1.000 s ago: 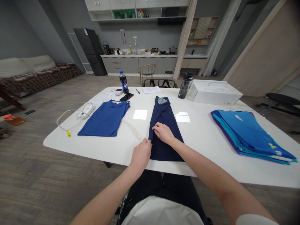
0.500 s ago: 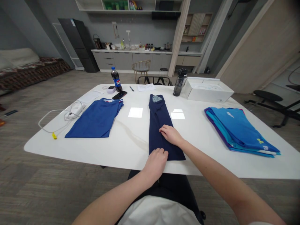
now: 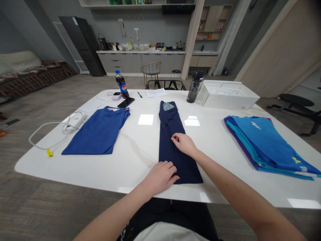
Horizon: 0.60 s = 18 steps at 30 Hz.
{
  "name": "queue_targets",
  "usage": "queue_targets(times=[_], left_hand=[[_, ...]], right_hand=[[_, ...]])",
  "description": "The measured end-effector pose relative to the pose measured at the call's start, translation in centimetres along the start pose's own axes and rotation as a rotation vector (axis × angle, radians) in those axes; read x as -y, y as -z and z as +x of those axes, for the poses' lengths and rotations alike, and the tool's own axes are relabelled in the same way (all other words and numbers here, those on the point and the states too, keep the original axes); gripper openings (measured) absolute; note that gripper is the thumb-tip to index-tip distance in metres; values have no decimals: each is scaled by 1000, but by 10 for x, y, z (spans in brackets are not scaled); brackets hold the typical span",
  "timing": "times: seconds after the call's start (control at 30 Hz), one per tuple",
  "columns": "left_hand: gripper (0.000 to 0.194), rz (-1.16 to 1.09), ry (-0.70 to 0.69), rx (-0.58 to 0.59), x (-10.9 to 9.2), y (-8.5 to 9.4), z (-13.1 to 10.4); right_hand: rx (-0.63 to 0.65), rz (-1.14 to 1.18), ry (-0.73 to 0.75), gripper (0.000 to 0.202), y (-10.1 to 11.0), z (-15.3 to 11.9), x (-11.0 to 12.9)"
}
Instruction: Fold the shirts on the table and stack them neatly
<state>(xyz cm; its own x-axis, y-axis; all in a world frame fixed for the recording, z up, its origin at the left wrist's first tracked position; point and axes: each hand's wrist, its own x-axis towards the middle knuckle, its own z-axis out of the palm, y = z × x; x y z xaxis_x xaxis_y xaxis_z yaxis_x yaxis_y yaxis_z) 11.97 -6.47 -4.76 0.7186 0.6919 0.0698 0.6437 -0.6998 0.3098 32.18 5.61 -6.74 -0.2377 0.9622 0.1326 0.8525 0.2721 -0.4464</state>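
A dark navy shirt, folded into a long narrow strip, lies in front of me with its grey-lined neck opening at the far end. My left hand rests on its near left corner, fingers lightly bent and thumb apart. Over the middle of the strip, my right hand has its thumb and fingertips pinched together at a fold of the fabric. To the left lies a folded blue T-shirt. A stack of folded blue and purple shirts is on the right.
On the white table stand a cola bottle, a dark tumbler and a white box. A phone, a pen, papers and a white charger with cable lie there too.
My left hand has shifted slightly left, and its thumb now shows spread from the fingers. The right hand's fingers have drawn together into a pinch. The view has tilted and moved a little closer.
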Motion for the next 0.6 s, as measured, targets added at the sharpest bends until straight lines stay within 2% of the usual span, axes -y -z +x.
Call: queue_targets(times=[0.07,0.2,0.33,0.43,0.6], left_hand=[[30,23,-13,18,-2,1,4],[42,27,-46,48,-4,-1,5],[44,-8,-44,73,0,-6,2],[43,-39,-59,88,5,-8,3],[45,-132,-121,112,15,-4,7]], right_hand=[[-52,-8,-89,25,1,35,-11],[-111,9,-275,47,5,119,-38],[-176,-16,-418,63,3,186,-60],[-162,-26,-458,69,-1,217,-73],[-129,-53,-485,63,-7,246,-90]])
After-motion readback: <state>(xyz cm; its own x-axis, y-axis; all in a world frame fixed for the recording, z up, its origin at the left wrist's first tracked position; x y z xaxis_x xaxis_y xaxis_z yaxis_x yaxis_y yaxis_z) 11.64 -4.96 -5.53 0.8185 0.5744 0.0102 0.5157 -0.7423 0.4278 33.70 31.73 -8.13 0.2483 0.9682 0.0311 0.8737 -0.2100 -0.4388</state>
